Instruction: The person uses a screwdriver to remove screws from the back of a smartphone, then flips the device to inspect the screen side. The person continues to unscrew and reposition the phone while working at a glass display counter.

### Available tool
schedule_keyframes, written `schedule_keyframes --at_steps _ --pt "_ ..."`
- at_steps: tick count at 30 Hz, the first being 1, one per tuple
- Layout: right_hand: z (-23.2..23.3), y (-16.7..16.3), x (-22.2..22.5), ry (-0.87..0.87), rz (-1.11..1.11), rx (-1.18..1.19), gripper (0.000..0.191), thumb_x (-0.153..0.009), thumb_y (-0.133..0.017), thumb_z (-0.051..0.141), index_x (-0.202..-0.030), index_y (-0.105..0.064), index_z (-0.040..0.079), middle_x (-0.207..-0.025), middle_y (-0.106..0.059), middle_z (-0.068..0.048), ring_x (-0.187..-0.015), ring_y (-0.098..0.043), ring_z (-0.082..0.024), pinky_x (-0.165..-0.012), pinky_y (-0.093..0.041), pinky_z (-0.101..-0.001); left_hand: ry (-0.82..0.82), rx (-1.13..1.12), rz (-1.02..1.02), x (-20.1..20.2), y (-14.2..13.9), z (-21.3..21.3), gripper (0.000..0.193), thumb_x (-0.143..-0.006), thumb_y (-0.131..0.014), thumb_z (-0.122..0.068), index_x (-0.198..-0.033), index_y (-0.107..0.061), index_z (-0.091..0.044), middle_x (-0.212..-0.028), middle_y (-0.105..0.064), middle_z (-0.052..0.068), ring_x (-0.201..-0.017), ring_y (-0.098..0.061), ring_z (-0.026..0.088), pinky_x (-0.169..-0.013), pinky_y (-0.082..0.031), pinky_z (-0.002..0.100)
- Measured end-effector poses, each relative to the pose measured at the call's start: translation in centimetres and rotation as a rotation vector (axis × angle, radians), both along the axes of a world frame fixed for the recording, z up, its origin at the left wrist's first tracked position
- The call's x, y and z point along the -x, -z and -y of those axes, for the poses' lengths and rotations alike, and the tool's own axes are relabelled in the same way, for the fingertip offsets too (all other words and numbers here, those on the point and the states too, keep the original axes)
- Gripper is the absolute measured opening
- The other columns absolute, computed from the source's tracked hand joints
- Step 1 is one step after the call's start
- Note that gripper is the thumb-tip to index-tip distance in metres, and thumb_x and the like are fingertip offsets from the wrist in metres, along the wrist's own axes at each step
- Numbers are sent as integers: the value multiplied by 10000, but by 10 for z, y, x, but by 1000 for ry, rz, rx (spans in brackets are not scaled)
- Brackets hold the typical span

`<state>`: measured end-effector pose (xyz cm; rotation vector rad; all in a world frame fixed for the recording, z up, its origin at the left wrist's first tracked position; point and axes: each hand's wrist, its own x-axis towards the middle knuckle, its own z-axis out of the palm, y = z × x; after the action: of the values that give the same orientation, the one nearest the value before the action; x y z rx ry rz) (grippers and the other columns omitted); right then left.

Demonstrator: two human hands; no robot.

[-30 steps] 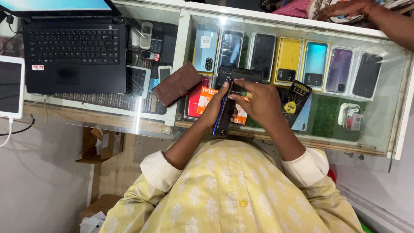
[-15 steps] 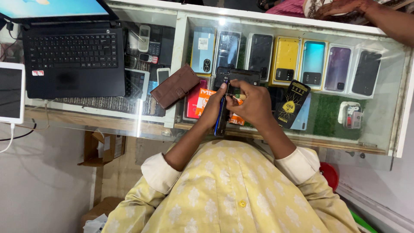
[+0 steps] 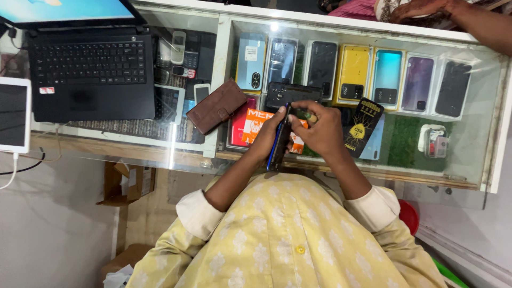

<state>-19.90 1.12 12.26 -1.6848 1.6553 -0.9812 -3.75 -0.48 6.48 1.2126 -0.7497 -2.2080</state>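
My left hand (image 3: 265, 136) grips a dark phone with a blue edge (image 3: 278, 143), held on edge over the glass counter (image 3: 341, 160). My right hand (image 3: 320, 128) is curled beside it, fingertips pinching something small and green at the phone's top end. Just beyond my hands a black phone case (image 3: 290, 94) lies on the glass. An orange packet (image 3: 261, 120) lies partly under my left hand, and a black and yellow packet (image 3: 361, 128) rests to the right of my right hand.
A brown wallet case (image 3: 216, 105) lies left of my hands. A black laptop (image 3: 88, 69) and a white tablet (image 3: 13, 113) sit at the left. Several phones (image 3: 352, 72) are displayed under the glass. Another person's arm (image 3: 458, 18) reaches in at top right.
My hands and the phone have stayed nearly in place; my right fingers have shifted slightly at the phone's top end. The view has drifted a little.
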Motion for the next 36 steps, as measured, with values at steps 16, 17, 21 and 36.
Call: schedule_keyframes --at_steps 16,17,21,36 --pt "2 10 2 -34 440 -217 403 -818 -837 51 -1154 -615 61 -676 -359 108 -610 -298 -12 -548 -278 -206 -62 1 16 6 1 -3 614 -934 -465 -700 -950 -608 -104 -660 -613 42 -521 -604 157 -482 -497 287" --pt "1 13 1 -54 481 -207 409 -828 -832 34 -1163 -599 62 -706 -373 108 -633 -313 -11 -565 -295 -200 -61 -18 2 6 1 -5 628 -942 -462 -704 -936 -604 -92 -656 -613 48 -520 -607 160 -482 -499 288" --pt "-2 14 -4 -79 527 -229 413 -861 -776 -13 -1196 -551 76 -710 -408 83 -631 -345 -13 -559 -312 -196 -71 -29 -18 5 1 -9 656 -961 -450 -713 -904 -592 -75 -644 -607 66 -512 -605 167 -482 -500 288" --pt "-1 36 -3 -131 763 -385 455 -856 -692 -56 -1269 -563 84 -718 -507 59 -625 -476 -32 -558 -432 -218 -63 43 2 5 8 -13 703 -971 -394 -700 -902 -645 -47 -642 -596 56 -509 -610 160 -466 -504 296"
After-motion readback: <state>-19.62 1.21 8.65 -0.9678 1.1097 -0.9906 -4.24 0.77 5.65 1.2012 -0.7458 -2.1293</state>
